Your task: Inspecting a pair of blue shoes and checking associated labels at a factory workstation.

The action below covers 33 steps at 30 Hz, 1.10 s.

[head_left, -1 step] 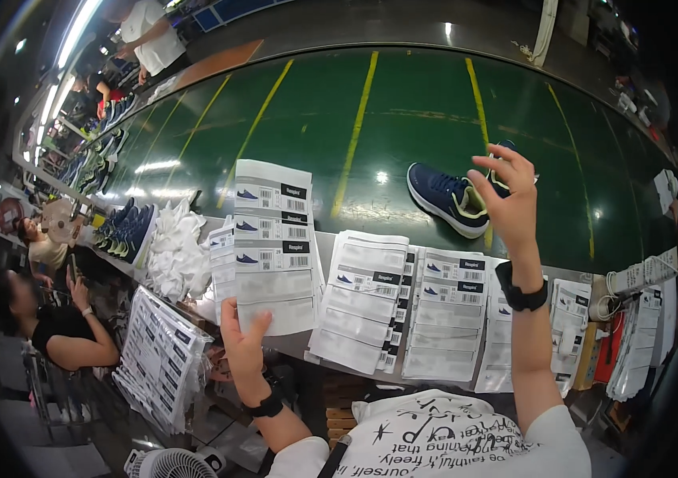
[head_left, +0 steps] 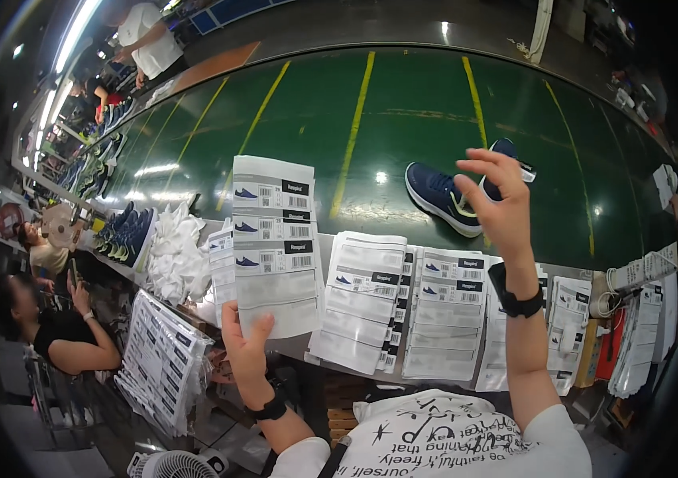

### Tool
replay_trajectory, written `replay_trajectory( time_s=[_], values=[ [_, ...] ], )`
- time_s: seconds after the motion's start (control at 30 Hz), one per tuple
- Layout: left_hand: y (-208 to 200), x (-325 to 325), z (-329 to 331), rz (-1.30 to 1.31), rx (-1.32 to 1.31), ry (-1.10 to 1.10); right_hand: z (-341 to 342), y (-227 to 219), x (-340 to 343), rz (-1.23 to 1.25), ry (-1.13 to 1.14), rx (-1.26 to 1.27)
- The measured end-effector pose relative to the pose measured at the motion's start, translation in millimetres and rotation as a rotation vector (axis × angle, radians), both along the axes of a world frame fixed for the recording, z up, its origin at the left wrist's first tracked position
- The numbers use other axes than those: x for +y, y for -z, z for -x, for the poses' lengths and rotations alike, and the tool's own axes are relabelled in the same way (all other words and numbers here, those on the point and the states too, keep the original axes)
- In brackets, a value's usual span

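My left hand [head_left: 247, 344] grips the lower edge of a sheet of shoe labels [head_left: 275, 219], holding it upright at the near edge of the green belt. The sheet's upper rows show a blue shoe picture, a barcode and a black block; its lower rows look blank. My right hand [head_left: 505, 209] is raised over the belt, fingers curved and apart from the thumb, with nothing visible between them. Just beyond it lies a navy sneaker [head_left: 433, 193], its heel partly behind my thumb. A second navy sneaker [head_left: 503, 148] is mostly hidden by my fingers; a white tag [head_left: 528, 171] shows beside it.
The green belt [head_left: 299, 159] has yellow cross lines. Several label stacks [head_left: 444, 319] line its near edge. Left are crumpled white paper [head_left: 175, 251], navy sneakers [head_left: 127, 231] and a seated person [head_left: 68, 327]. A white fan [head_left: 171, 464] is at lower left.
My right hand has shifted slightly left and down, showing more of the second sneaker and its tag. The label sheet in my left hand has barely moved.
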State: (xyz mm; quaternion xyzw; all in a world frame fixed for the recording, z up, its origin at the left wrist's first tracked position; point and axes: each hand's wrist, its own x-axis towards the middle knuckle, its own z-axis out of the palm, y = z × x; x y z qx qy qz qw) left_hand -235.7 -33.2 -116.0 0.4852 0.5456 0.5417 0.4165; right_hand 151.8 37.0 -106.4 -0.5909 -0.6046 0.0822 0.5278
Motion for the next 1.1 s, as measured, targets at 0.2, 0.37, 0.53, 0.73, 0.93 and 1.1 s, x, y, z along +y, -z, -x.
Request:
replay_trajectory(
  time_s=[0.2, 0.37, 0.53, 0.73, 0.93, 1.1],
  values=[
    [-10, -24, -54, -0.104, -0.008, 0.183, 86, -30, -15, -0.062, -0.398, 0.166],
    [-9, -37, -66, -0.136, 0.066, 0.3, 99, -11, -23, -0.054, -0.415, 0.279],
    [-8, -44, -68, -0.143, 0.059, 0.378, 96, -5, -35, -0.042, -0.475, 0.326],
    [-5, -39, -73, -0.075, 0.119, 0.296, 107, -9, -52, 0.014, -0.46, 0.393],
    [-6, -50, -64, -0.062, -0.032, 0.359, 103, 1, -50, -0.034, -0.307, 0.449],
    [-3, -50, -61, -0.117, -0.089, 0.499, 105, 6, -52, -0.076, -0.318, 0.34]
  ],
)
